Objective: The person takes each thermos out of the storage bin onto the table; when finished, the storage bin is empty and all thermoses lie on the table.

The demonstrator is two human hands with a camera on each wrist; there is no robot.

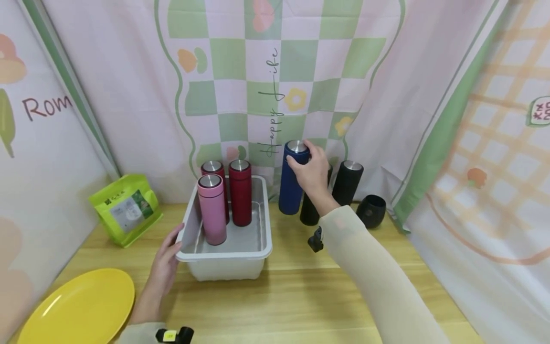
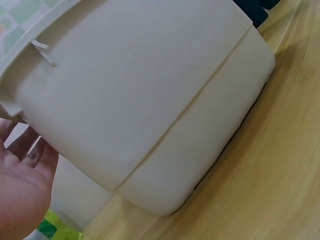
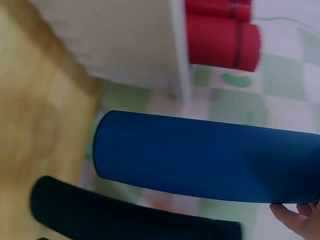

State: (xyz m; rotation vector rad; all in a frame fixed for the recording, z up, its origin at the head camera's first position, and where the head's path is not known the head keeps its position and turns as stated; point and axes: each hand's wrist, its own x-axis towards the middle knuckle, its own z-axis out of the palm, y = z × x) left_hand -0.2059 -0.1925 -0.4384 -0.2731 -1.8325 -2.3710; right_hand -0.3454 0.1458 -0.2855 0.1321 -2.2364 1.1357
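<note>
My right hand grips a dark blue thermos bottle near its steel-topped lid, thumb in front and fingers round the far side. Seen from the right wrist, this bottle hangs beside the bin, its base off the tabletop. My left hand rests against the left side of a light grey bin; in the left wrist view its fingers lie just below the rim. A pink thermos and two dark red thermoses stand inside the bin.
Behind my right forearm stand two black bottles, with a round black cup to their right. A green pouch stands left of the bin, and a yellow plate lies nearer. Printed curtains enclose the wooden table.
</note>
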